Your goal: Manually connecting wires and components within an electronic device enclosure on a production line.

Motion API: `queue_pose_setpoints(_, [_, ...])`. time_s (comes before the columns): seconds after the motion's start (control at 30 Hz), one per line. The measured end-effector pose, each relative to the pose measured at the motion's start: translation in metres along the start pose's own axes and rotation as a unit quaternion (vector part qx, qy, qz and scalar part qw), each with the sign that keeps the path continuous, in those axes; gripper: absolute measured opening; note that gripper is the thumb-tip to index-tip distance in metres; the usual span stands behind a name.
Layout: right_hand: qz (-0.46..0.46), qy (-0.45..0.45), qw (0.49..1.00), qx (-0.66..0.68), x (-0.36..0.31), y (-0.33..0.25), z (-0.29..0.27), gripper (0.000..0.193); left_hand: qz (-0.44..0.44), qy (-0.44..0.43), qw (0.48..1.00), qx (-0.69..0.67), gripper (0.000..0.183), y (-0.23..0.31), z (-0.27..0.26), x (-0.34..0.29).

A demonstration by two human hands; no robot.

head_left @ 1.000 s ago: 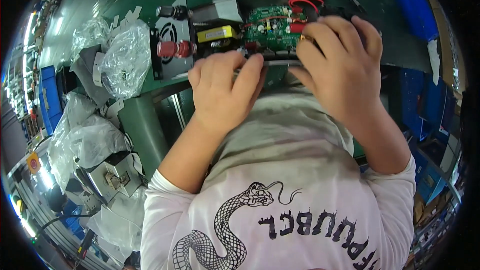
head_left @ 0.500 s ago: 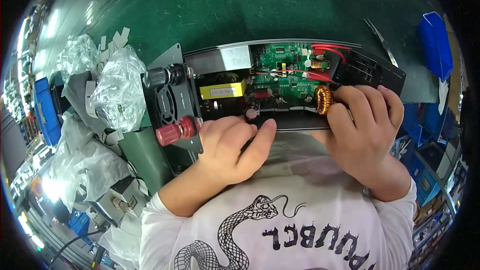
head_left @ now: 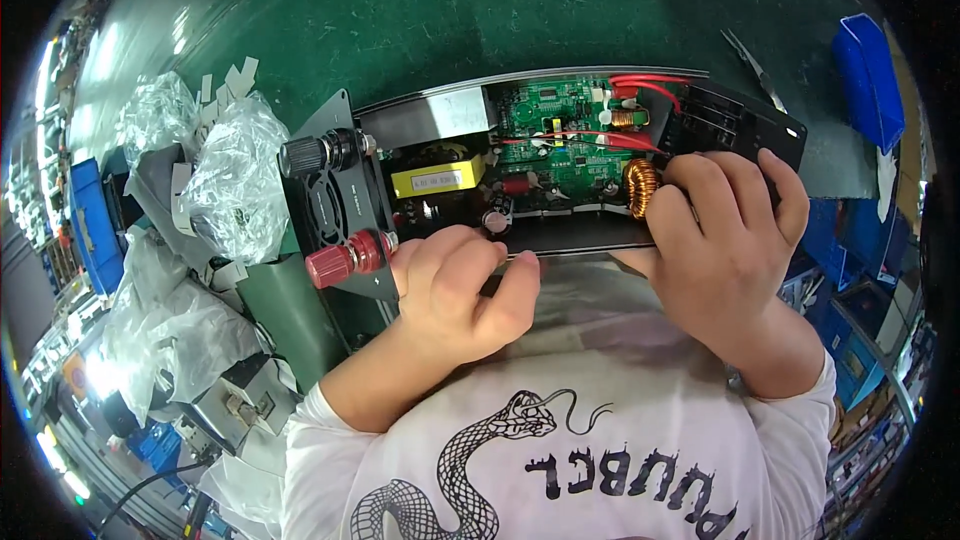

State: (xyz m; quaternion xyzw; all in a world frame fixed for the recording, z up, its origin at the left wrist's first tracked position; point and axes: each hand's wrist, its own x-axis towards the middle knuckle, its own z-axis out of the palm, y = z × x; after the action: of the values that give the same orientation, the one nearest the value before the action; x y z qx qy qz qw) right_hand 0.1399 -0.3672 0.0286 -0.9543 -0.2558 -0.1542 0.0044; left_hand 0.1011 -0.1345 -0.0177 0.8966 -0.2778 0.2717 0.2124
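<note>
Between my hands is an open-topped power inverter in a black metal case. Inside it are a green circuit board, a yellow-wrapped transformer, a copper-wound coil and red wires. Its left end panel has a fan grille, a black terminal post and a red terminal post. My left hand is closed on the near left edge of the case, beside the red post. My right hand grips the near right corner, fingers over the right end panel.
On the left lie a clear plastic bag, more crumpled wrap and a blue bin. Tweezers lie at the far right of the green tabletop, near a blue tray.
The inverter has shifted slightly to the left and away from me, with both hands still on it. My left hand's fingers have curled a little more.
</note>
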Motion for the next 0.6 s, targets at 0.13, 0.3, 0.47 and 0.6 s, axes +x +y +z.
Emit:
queue_pose_setpoints(0.13, [0.009, 0.019, 0.999, 0.025, -0.0006, -0.0002, 0.0032, 0.019, -0.013, 0.002, 1.000, -0.005, 0.040, 0.0011, 0.0003, -0.0009])
queue_pose_setpoints(0.3, [0.006, 0.029, 0.999, 0.045, -0.0017, -0.0003, 0.0025, 0.021, -0.007, 0.007, 1.000, -0.015, 0.040, -0.0005, 0.0011, -0.0015])
queue_pose_setpoints(0.47, [0.006, 0.022, 0.998, 0.050, -0.0014, 0.0000, 0.0007, 0.028, -0.008, 0.001, 1.000, -0.019, 0.039, -0.0001, -0.0002, -0.0006])
queue_pose_setpoints(0.6, [-0.001, 0.006, 0.999, 0.052, -0.0010, 0.0022, -0.0009, 0.041, -0.016, -0.003, 1.000, -0.010, 0.039, 0.0007, -0.0011, -0.0006])
